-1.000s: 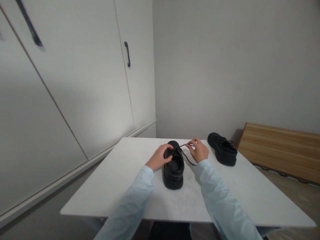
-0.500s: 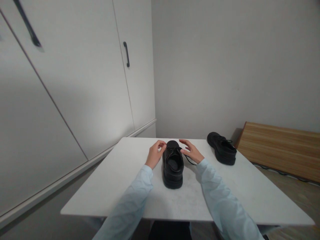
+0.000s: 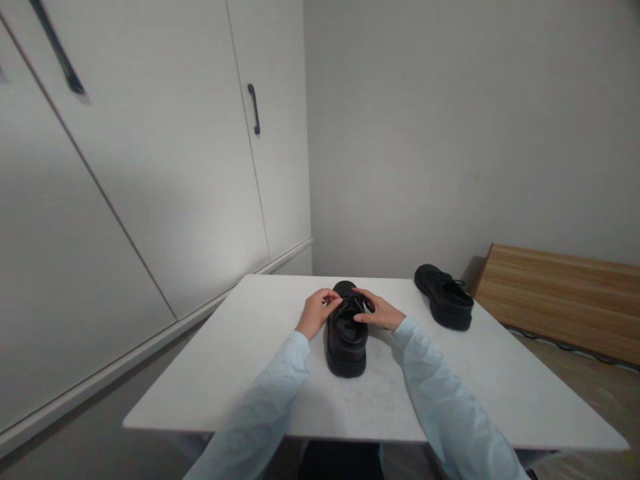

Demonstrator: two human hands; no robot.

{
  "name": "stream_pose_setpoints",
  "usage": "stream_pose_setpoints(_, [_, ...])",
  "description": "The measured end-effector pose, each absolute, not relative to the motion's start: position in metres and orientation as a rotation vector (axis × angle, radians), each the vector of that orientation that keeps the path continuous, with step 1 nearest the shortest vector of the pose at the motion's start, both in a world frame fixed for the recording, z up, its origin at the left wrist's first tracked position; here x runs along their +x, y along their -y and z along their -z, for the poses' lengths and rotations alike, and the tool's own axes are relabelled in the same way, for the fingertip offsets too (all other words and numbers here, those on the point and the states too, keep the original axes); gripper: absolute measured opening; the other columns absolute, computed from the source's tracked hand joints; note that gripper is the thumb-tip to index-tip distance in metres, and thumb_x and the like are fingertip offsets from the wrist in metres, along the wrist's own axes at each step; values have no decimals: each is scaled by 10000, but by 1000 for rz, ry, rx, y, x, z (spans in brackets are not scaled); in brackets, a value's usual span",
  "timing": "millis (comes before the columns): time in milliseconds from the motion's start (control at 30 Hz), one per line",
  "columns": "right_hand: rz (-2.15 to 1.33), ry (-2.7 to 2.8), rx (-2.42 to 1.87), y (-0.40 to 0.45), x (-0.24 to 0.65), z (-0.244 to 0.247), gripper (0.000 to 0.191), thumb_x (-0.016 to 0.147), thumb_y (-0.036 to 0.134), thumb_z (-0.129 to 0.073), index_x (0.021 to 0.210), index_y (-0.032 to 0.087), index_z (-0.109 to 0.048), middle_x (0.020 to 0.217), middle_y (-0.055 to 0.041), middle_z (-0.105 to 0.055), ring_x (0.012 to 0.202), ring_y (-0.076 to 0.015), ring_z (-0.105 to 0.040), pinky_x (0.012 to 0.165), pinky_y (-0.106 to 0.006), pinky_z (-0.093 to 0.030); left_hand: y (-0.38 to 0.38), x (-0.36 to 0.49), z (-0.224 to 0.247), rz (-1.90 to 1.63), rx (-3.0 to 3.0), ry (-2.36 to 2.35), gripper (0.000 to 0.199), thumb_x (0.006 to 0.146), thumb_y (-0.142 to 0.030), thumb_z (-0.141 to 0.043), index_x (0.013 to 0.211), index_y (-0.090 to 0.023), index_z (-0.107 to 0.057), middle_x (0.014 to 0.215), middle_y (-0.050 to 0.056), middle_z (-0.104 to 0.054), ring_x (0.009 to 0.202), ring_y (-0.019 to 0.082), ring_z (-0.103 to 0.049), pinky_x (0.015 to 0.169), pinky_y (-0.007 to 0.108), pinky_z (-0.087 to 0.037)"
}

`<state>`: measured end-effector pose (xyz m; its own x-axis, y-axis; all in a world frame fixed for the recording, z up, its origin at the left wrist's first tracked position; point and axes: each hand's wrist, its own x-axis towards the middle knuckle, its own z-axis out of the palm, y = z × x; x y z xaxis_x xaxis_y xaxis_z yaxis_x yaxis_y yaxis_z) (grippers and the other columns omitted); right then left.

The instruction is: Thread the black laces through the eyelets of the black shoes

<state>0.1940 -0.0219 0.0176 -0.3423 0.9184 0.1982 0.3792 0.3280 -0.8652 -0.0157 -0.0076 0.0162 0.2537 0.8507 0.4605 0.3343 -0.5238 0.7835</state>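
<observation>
A black lace-up shoe stands on the white table with its heel toward me. My left hand is at the shoe's left side, fingers pinched on a lace end near the eyelets. My right hand lies over the right side of the lacing, fingers closed on the black lace. Both sleeves are pale blue. The fingertips are small in view, so the exact grip is hard to make out.
A second black shoe sits at the table's far right. White cupboard doors with black handles fill the left. A wooden board lies against the wall at the right. The table's near edge runs just below my forearms.
A second ago my right hand held the lace pulled out to the right. Both hands then opened beside the shoe and have now come back in onto the laces.
</observation>
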Motion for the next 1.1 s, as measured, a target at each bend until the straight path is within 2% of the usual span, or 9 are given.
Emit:
stream_pose_setpoints(133, [-974,1884,-1161,23,194,-19,845,590,456,-761,1322,183,-442,1369,-155,-437,1263,-317,-396,1050,-498,-295,6,-12,-12,-1222,1912,-1083,141,768,-301,-579,769,-164,-612,747,16,-636,721,148,-583,684,260,-443])
stream_pose_setpoints(367, [-993,1874,-1176,23,194,-19,823,596,457,-755,1314,199,-446,1392,-155,-408,1290,-321,-359,1060,-517,-269,7,-10,-9,-1275,1908,-1075,144,804,-314,-525,781,-179,-569,784,13,-628,733,145,-573,677,253,-440])
stream_pose_setpoints(867, [-999,1870,-1121,22,195,-16,772,597,490,-749,1266,225,-470,1334,-125,-467,1266,-300,-395,1066,-500,-266,6,-11,-10,-1271,1858,-1019,151,836,-331,-487,793,-191,-524,801,28,-662,795,172,-615,748,294,-450])
stream_pose_setpoints(1100, [-1010,1860,-1122,24,193,-18,757,596,493,-744,1254,231,-477,1320,-122,-478,1258,-310,-399,1051,-521,-276,8,-11,-12,-1256,1825,-951,136,833,-317,-492,797,-187,-509,773,19,-619,761,154,-590,715,271,-434])
